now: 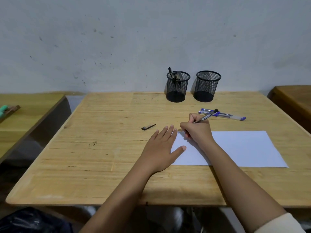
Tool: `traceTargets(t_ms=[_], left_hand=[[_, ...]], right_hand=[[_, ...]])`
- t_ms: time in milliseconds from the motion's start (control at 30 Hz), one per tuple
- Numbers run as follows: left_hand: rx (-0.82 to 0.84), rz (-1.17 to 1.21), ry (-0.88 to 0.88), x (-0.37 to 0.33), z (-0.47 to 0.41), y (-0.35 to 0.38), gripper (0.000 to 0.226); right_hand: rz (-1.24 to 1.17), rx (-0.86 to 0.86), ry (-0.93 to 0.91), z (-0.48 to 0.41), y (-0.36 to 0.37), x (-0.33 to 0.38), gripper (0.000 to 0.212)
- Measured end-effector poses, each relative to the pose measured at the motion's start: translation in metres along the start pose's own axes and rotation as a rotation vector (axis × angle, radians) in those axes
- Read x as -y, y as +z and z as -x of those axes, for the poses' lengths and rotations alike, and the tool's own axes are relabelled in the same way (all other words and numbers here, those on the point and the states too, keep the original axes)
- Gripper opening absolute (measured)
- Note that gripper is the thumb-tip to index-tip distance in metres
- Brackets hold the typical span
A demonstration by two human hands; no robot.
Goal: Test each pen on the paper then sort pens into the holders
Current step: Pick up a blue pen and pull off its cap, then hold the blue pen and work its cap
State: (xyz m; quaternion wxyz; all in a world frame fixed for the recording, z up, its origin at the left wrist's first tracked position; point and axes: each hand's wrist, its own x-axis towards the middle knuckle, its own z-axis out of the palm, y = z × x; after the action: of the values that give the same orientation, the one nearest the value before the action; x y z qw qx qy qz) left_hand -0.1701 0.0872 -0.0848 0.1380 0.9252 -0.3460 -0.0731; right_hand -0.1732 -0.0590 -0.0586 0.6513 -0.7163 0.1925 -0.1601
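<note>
Head camera looks down on a wooden table (pixel 101 148), and the test is under way: the right hand (pixel 196 130) is curled round a black pen (pixel 206 117), pinching it low on the barrel, with the tip down at the far left corner of the white paper (pixel 244 148), where a faint scribble shows. The left hand (pixel 161 148) lies flat with straight fingers, thumb on the sheet and fingertips by its corner, pressing it down. Good thinking, I'd say, because a single sheet that thin is likely light and quick to slide under a moving tip. The pen's cap (pixel 148 127) lies on its own on the bare wood to the left, apart from both hands. Just beyond the writing hand, a small bunch of blue pens (pixel 223 114) waits on the table. Against the far wall stand two black mesh holders: the left holder (pixel 177 86) has a few dark pens in it, the right holder (pixel 207 85) looks empty from here. The pen itself should be light, stiff and smooth, apt to roll if set down loose. For writing, that low grip suits; for carrying it to a holder, mid-barrel between thumb and fingers seems the safer hold, cap snapped on first.
</note>
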Motion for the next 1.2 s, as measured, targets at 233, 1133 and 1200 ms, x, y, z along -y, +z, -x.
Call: traceTargets(t_ms=[233, 1133, 1200], left_hand=[[0.002, -0.003, -0.003, 0.0, 0.0, 0.0, 0.068], [-0.466, 0.235, -0.258, 0.047, -0.009, -0.033, 0.043], [-0.394, 0.091, -0.334, 0.058, -0.012, -0.033, 0.037]], right_hand=[[0.071, -0.031, -0.05, 0.001, 0.0, 0.001, 0.034], [-0.402, 0.081, -0.02, -0.005, -0.033, 0.014, 0.015], [-0.4, 0.08, -0.008, -0.003, -0.034, 0.016, 0.012]])
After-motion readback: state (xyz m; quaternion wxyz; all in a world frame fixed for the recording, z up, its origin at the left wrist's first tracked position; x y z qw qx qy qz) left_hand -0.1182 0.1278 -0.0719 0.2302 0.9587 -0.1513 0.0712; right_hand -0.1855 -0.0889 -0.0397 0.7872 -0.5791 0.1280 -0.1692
